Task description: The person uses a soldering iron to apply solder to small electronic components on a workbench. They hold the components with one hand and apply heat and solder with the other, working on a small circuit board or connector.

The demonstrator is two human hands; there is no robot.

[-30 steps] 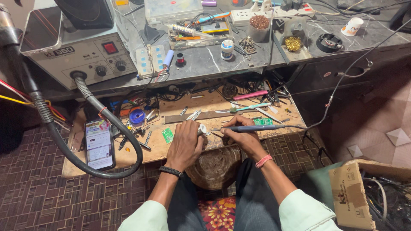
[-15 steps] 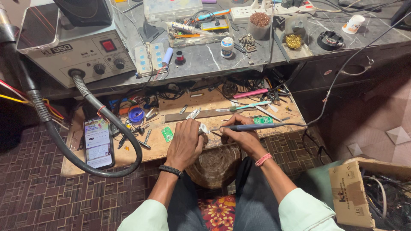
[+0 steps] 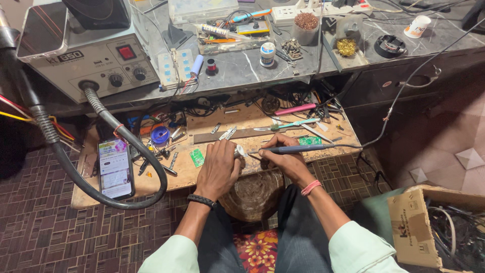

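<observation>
Cluttered wooden workbench [image 3: 212, 172], phone [image 3: 115, 168], hose [image 3: 126, 146], screwdrivers [image 3: 290, 124]

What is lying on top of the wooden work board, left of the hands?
On the wooden work board, left of the left hand, lie a small green circuit board, a lit phone and a blue tape roll. The black hose covers part of it.

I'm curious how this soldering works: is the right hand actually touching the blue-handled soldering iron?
Touching. The head view shows the right hand wrapped around the soldering iron, its fingers closed on the blue handle, with the tip pointing toward the left hand.
</observation>
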